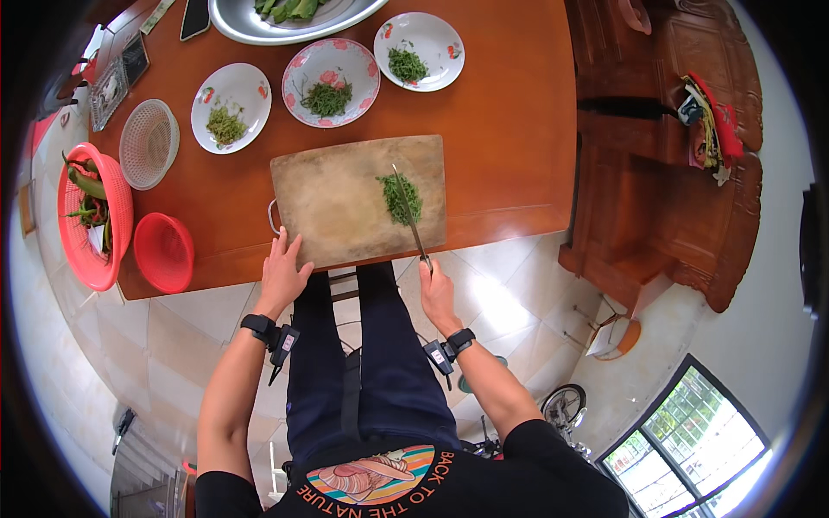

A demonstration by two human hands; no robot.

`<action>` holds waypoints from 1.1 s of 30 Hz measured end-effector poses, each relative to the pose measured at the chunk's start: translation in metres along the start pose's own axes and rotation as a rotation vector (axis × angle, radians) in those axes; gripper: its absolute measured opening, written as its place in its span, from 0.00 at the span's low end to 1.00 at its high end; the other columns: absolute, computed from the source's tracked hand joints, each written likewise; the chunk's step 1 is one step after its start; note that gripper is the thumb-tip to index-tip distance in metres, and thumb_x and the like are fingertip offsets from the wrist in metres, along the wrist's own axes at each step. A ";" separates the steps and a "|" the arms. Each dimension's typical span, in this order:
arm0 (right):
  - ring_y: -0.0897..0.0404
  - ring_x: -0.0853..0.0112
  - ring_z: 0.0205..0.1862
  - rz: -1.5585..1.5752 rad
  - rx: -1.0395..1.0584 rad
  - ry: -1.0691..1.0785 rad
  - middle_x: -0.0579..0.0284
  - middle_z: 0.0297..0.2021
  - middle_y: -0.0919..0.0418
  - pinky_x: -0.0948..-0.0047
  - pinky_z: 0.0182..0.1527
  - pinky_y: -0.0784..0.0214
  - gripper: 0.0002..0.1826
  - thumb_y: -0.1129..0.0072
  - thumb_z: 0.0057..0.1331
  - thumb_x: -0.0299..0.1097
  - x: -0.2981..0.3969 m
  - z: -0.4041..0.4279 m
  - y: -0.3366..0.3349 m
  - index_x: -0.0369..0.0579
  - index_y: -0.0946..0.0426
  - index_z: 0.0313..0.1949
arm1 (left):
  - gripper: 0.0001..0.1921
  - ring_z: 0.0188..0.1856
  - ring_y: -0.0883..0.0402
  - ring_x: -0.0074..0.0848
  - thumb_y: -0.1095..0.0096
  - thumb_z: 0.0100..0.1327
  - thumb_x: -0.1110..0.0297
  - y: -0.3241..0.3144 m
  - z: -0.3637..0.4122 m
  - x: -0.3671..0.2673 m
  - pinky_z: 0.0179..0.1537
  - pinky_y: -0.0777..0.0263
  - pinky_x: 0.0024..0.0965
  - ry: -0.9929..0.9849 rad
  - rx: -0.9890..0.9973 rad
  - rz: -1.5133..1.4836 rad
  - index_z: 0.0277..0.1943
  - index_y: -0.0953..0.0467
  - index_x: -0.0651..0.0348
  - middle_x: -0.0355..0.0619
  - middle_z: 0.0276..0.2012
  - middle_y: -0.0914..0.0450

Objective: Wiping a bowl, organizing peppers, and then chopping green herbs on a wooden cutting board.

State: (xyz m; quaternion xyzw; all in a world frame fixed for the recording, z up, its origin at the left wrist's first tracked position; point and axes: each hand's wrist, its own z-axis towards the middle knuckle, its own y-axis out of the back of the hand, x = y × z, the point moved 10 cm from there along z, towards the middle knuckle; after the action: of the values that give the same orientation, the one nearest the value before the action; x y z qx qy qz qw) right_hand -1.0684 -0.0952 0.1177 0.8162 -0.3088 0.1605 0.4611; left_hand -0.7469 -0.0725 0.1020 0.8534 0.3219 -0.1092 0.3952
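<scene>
My right hand (pixel 436 289) grips the handle of a kitchen knife (pixel 409 210). Its blade, seen nearly edge-on, reaches over a pile of chopped green herbs (pixel 390 197) at the right of a worn wooden cutting board (pixel 330 201). Whether the edge touches the board I cannot tell. At the board's near left corner rests my left hand (pixel 282 272), fingers apart, fingertips beside the metal carrying handle (pixel 272 217). No object is in that hand.
Beyond the board stand a plate of pale chopped bits (pixel 206 136), a pink-flowered plate (pixel 331 52) and a white plate (pixel 440 71) with chopped greens. A metal basin (pixel 233 22) holds leaves. Left are a white basket (pixel 149 142), a pink basket of peppers (pixel 120 194) and a red basket (pixel 163 252).
</scene>
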 end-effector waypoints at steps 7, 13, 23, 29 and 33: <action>0.26 0.41 0.29 -0.106 0.011 -0.014 0.39 0.23 0.26 0.48 0.30 0.38 0.22 0.61 0.72 0.51 0.001 0.011 -0.011 0.43 0.31 0.44 | 0.32 0.70 0.47 0.49 0.35 0.57 0.62 0.003 0.000 -0.004 0.63 0.43 0.52 -0.008 0.009 -0.015 0.65 0.36 0.56 0.55 0.71 0.52; 0.25 0.41 0.30 0.053 -0.010 0.004 0.38 0.23 0.25 0.48 0.29 0.37 0.21 0.59 0.71 0.50 0.005 -0.004 -0.004 0.42 0.33 0.36 | 0.32 0.70 0.47 0.49 0.35 0.57 0.62 0.003 0.001 0.002 0.63 0.43 0.51 -0.001 0.021 0.005 0.65 0.35 0.56 0.55 0.71 0.51; 0.24 0.41 0.29 -0.121 0.015 -0.043 0.39 0.23 0.24 0.46 0.30 0.37 0.21 0.57 0.70 0.51 -0.006 0.004 -0.016 0.44 0.32 0.37 | 0.31 0.69 0.44 0.50 0.35 0.56 0.62 0.006 0.002 -0.001 0.60 0.39 0.48 -0.051 -0.009 0.008 0.63 0.34 0.57 0.58 0.70 0.50; 0.24 0.42 0.30 -0.084 0.001 -0.009 0.40 0.24 0.23 0.46 0.30 0.36 0.20 0.57 0.70 0.51 0.004 -0.006 -0.009 0.44 0.31 0.40 | 0.31 0.67 0.41 0.52 0.34 0.56 0.63 0.007 0.001 -0.001 0.59 0.37 0.46 -0.039 0.007 -0.030 0.62 0.32 0.58 0.60 0.69 0.48; 0.26 0.41 0.28 -0.110 0.017 0.000 0.39 0.21 0.27 0.47 0.29 0.38 0.21 0.58 0.71 0.51 0.008 0.003 -0.017 0.42 0.33 0.38 | 0.30 0.66 0.40 0.52 0.35 0.56 0.63 0.009 0.000 -0.005 0.59 0.36 0.46 -0.071 -0.009 -0.013 0.62 0.32 0.59 0.60 0.69 0.48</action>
State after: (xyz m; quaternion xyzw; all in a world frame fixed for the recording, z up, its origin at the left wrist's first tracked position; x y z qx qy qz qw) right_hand -1.0519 -0.0943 0.1092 0.8360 -0.2619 0.1375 0.4622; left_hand -0.7453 -0.0792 0.1090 0.8450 0.3137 -0.1404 0.4096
